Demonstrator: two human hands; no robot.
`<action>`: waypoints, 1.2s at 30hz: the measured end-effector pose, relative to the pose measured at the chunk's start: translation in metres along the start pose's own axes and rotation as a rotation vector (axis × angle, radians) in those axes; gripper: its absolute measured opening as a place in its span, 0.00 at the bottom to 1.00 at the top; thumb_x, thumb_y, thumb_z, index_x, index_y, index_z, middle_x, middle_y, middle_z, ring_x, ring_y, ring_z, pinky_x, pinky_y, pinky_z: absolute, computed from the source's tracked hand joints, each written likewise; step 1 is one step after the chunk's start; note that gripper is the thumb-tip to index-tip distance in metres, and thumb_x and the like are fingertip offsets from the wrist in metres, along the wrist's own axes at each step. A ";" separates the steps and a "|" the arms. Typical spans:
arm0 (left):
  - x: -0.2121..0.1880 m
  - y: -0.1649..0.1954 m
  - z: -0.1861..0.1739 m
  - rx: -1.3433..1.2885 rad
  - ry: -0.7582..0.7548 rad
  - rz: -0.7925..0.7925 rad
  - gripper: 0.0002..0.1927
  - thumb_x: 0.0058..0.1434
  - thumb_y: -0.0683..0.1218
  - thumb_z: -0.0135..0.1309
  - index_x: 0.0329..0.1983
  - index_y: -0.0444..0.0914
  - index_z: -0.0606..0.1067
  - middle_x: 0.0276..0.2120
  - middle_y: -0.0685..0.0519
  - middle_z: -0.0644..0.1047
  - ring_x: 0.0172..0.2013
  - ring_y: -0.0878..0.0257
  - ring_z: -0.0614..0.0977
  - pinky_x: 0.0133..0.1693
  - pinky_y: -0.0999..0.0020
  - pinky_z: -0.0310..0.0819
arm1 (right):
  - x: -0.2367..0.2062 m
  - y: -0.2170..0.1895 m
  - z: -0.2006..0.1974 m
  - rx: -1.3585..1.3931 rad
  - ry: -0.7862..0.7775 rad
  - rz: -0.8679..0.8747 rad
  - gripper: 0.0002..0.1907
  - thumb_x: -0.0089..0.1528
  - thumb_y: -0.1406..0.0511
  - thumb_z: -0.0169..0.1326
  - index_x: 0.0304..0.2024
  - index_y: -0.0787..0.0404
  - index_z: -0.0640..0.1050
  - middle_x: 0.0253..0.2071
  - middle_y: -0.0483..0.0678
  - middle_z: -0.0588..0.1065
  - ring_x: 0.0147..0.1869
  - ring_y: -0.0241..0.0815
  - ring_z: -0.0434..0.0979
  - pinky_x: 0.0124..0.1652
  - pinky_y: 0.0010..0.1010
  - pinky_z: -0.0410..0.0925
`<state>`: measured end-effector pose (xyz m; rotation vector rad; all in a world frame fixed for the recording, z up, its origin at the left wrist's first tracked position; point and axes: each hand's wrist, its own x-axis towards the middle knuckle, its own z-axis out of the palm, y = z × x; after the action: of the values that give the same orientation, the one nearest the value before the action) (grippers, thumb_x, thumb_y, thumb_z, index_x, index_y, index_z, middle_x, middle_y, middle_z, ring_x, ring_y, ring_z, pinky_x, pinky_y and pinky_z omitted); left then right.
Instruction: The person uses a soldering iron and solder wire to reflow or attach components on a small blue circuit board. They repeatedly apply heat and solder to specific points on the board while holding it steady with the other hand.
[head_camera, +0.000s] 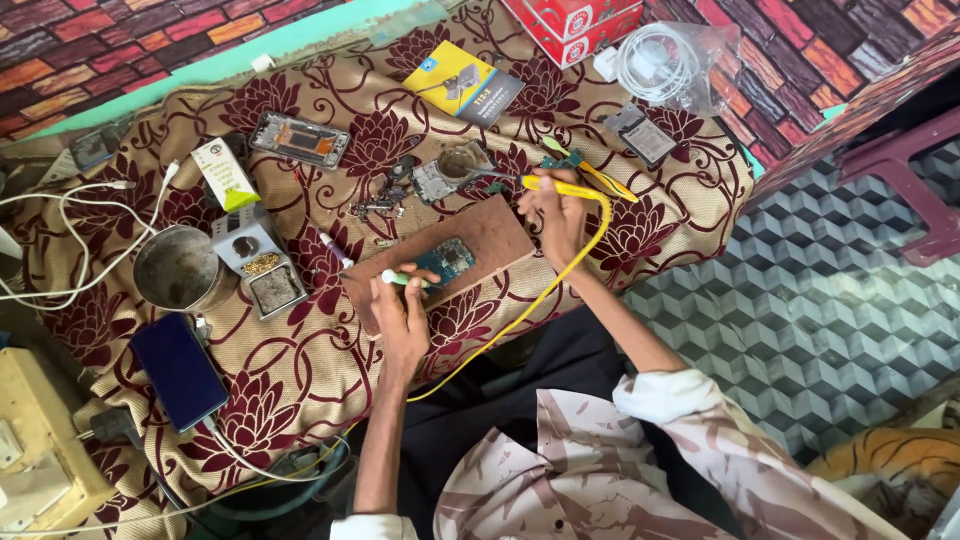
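Rolled-up pale shirt sleeves, brown-patterned

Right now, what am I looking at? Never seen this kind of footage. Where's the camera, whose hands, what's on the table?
There is one picture, from a camera on the person's head, looking down at their own two bare hands. No machine is involved.

The left hand holds a small green-and-white pen-like tool at a blue circuit board, which lies on a brown wooden board. The right hand holds a yellow soldering iron; its yellow cord runs back toward the body.

The work lies on a floral cloth. Around it are a round metal cup, a dark blue phone, a phone frame and white cables.
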<state>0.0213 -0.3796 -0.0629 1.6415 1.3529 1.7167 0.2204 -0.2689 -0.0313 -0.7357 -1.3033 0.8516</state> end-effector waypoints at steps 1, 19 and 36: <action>0.001 0.000 0.001 0.004 0.006 -0.041 0.08 0.75 0.42 0.41 0.50 0.33 0.69 0.35 0.48 0.84 0.17 0.68 0.72 0.18 0.73 0.63 | 0.004 0.003 0.002 -0.092 -0.041 -0.047 0.14 0.76 0.61 0.43 0.49 0.65 0.74 0.28 0.49 0.77 0.26 0.33 0.75 0.26 0.23 0.70; 0.007 -0.005 -0.020 -0.075 0.056 -0.002 0.12 0.78 0.47 0.38 0.55 0.32 0.64 0.38 0.46 0.83 0.30 0.63 0.83 0.30 0.71 0.75 | 0.014 0.008 0.027 -0.065 -0.098 0.086 0.12 0.73 0.65 0.48 0.54 0.69 0.73 0.34 0.50 0.78 0.35 0.35 0.78 0.35 0.26 0.72; 0.009 -0.041 -0.017 -0.090 0.400 -0.017 0.17 0.81 0.54 0.29 0.57 0.36 0.56 0.44 0.43 0.79 0.38 0.60 0.81 0.39 0.68 0.78 | -0.030 0.010 -0.009 0.521 0.226 0.425 0.22 0.72 0.47 0.43 0.39 0.58 0.68 0.26 0.45 0.66 0.31 0.38 0.66 0.36 0.31 0.64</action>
<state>-0.0091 -0.3598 -0.0897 1.2765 1.4279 2.1422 0.2260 -0.2897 -0.0563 -0.6709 -0.6812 1.3430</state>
